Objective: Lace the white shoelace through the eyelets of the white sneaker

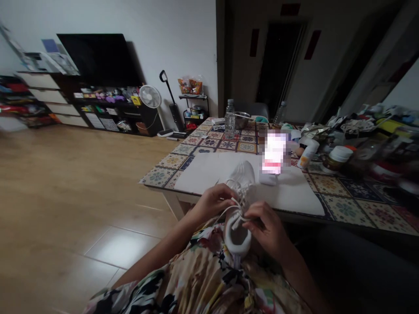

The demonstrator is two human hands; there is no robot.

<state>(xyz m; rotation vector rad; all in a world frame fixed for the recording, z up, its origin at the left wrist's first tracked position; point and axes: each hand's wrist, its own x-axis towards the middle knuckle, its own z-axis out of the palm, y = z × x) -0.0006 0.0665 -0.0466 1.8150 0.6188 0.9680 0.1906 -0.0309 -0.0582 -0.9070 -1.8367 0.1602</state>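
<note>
A white sneaker (238,244) points away from me, its heel toward my lap and its toe over a white sheet (199,171) on the table. White shoelaces (241,213) cross at its upper opening. With thumb and fingers pinched, my left hand (218,201) grips a lace on the left of the shoe. My right hand (266,224), closed as well, pinches the lace close to the knot on the right side. The exact form of the knot is too small to make out. Floral cloth (196,283) lies under the heel.
A lit, blurred phone (274,152) stands on a white holder behind the toe. On the patterned table (170,160) are a plastic bottle (230,120), a metal bowl (242,119), a white spray can (307,155) and a white-lidded jar (338,159). More clutter crowds the right side.
</note>
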